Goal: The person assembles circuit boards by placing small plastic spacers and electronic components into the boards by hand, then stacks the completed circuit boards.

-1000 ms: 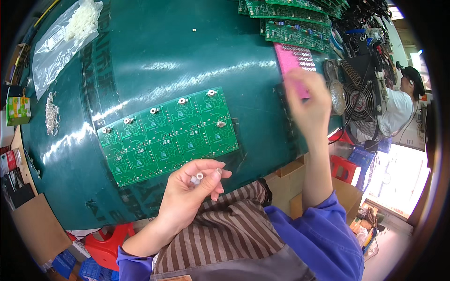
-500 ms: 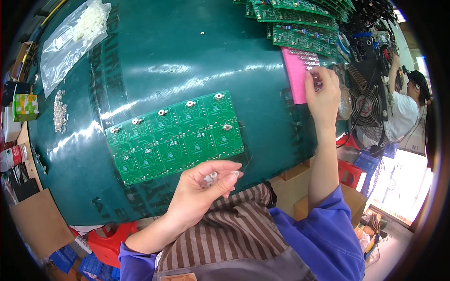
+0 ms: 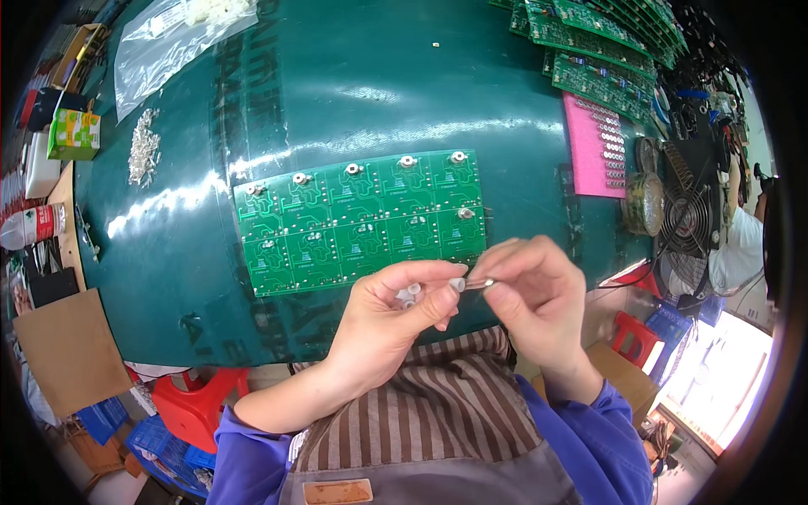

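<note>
My left hand (image 3: pixel 374 324) is closed around several small white plastic sleeves, and pinches one white sleeve (image 3: pixel 457 284) between thumb and index finger. Right beside it, my right hand (image 3: pixel 545 307) grips a small round metal-capped component (image 3: pixel 490 284) by its head. The component's thin leads point toward the sleeve; I cannot tell whether they are inside it. Just beyond both hands lies a green circuit board panel (image 3: pixel 320 244). Round metal components such as this one (image 3: pixel 407 161) stand along its far row, with another (image 3: pixel 465 214) at the near row's right end.
Pink foam (image 3: pixel 582 143) at the right carries rows of metal-capped components (image 3: pixel 613 145). Stacked green boards (image 3: pixel 602 80) lie behind it, near a black fan (image 3: pixel 686 202) and a tape roll (image 3: pixel 644 204). At the left are a clear bag (image 3: pixel 160 63) and a pile of small parts (image 3: pixel 144 150).
My right hand has come from the pink foam to my left hand, bringing a metal-capped component. My left hand still holds the white sleeves. The whole view has shifted.
</note>
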A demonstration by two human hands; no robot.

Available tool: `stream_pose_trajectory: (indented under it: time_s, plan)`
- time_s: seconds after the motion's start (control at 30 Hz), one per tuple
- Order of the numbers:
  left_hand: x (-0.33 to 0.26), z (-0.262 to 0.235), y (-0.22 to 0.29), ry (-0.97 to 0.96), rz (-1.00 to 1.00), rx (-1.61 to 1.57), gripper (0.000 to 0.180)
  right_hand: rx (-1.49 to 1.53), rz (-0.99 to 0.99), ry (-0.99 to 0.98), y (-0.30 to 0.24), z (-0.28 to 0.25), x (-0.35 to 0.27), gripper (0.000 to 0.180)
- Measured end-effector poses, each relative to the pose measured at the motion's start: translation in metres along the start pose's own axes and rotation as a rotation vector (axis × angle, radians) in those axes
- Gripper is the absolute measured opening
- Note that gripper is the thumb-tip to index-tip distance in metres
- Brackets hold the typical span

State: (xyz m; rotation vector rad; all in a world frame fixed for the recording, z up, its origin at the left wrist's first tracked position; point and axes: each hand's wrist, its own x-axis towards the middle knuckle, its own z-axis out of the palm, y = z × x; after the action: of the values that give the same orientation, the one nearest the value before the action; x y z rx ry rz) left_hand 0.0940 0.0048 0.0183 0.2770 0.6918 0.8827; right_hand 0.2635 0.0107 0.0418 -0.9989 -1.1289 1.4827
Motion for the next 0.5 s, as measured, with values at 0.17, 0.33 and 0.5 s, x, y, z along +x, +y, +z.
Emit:
stream_pose_trajectory:
  time_s: [0.17,0.33,0.5]
  plan:
    - [-0.003,-0.005,-0.001,0.033,0.023,0.022,0.025,-0.028,0.012,-0.005,0.012,0.005,0.000,0.013]
    - [-0.006,-0.007,0.004,0.027,0.003,0.045,0.029,-0.280,-0.106,-0.014,0.014,0.008,0.003,0.012]
    - [-0.010,-0.007,0.008,0.082,-0.074,0.065,0.039,-0.494,-0.218,-0.073,0.009,0.005,0.023,0.014]
